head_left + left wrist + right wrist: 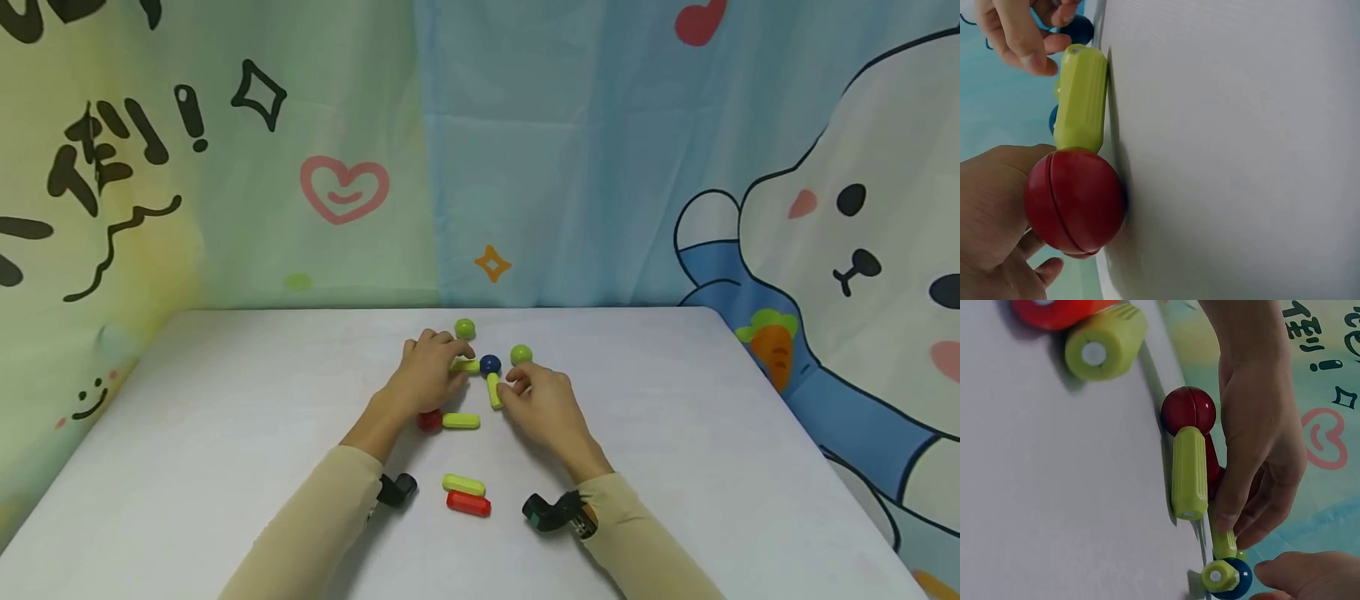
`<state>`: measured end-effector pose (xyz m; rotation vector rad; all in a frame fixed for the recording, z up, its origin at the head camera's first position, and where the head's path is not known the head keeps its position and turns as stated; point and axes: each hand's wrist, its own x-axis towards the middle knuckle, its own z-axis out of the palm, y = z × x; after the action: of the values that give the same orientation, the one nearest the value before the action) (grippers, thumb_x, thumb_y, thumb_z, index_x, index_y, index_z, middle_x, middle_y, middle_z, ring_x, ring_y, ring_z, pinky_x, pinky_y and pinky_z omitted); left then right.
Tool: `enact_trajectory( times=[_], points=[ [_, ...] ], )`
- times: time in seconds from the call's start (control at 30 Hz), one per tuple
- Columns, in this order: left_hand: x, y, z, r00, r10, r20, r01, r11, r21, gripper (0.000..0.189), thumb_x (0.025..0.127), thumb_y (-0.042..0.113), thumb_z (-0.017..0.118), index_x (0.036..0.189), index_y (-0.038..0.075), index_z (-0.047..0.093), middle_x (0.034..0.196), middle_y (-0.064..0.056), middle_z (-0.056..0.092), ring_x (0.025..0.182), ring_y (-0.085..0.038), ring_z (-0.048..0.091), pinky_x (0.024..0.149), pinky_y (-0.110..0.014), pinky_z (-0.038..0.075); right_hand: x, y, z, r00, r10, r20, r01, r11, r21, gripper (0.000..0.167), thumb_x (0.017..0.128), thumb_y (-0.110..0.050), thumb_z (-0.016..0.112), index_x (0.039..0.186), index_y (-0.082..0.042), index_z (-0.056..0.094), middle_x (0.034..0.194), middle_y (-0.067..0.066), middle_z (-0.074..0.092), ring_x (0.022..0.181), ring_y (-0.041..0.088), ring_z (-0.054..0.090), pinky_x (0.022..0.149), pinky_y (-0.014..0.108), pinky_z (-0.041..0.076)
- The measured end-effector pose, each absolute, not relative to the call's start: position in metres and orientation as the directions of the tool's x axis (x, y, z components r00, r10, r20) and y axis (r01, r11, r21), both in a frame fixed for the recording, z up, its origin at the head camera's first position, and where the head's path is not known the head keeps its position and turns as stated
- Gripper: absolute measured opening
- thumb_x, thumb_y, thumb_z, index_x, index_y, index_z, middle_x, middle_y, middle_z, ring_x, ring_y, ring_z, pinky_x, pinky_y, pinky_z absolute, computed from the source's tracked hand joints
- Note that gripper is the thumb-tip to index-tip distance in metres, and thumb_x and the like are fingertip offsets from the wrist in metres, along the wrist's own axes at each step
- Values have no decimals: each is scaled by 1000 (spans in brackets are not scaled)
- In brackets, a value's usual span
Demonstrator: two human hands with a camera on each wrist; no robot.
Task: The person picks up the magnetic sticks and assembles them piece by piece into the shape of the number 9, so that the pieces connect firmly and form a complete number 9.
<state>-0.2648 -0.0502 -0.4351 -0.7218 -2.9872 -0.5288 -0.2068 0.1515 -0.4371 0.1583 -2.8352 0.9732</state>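
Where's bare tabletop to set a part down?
Free: table outward of the left sleeve and right sleeve, out to the side edges. Crowded: between left hand and right hand, around the blue ball; also between the sleeves, with the red rod.

White table (675, 400), colored balls (465, 329), short rods (463, 484)

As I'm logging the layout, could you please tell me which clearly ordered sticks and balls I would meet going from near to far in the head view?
Red stick, loose yellow-green stick, red ball, blue ball, farther green ball.
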Motion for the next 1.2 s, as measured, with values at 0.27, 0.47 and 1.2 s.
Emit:
enact_trajectory(
  times=[0.27,0.47,1.2],
  points=[
    [-257,-58,-433,-879,444,174,476,803,359,24,96,23,73,120,21,71,114,-4,58,106,-24,49,84,-41,40,-209,163,-437,-927,-193,322,-336,811,-479,16,90,-13,74,106,-10,74,91,2,69,81,20,56,75,37,48],
    [-251,-64,-430,-862,473,181,505,782,365,21,96,21,71,117,20,71,99,0,58,98,-22,47,79,-37,37,-210,173,-441,-919,-199,339,-344,825,-449,19,88,-12,77,108,-12,74,109,7,69,105,33,56,91,49,45],
    [-226,-79,-427,-796,599,85,578,711,401,29,89,45,77,108,24,75,97,7,67,104,-16,47,84,-38,34,-207,190,-450,-927,-213,310,-338,834,-437,28,87,-11,78,114,-7,73,122,13,64,115,40,55,100,53,45]
  ],
)
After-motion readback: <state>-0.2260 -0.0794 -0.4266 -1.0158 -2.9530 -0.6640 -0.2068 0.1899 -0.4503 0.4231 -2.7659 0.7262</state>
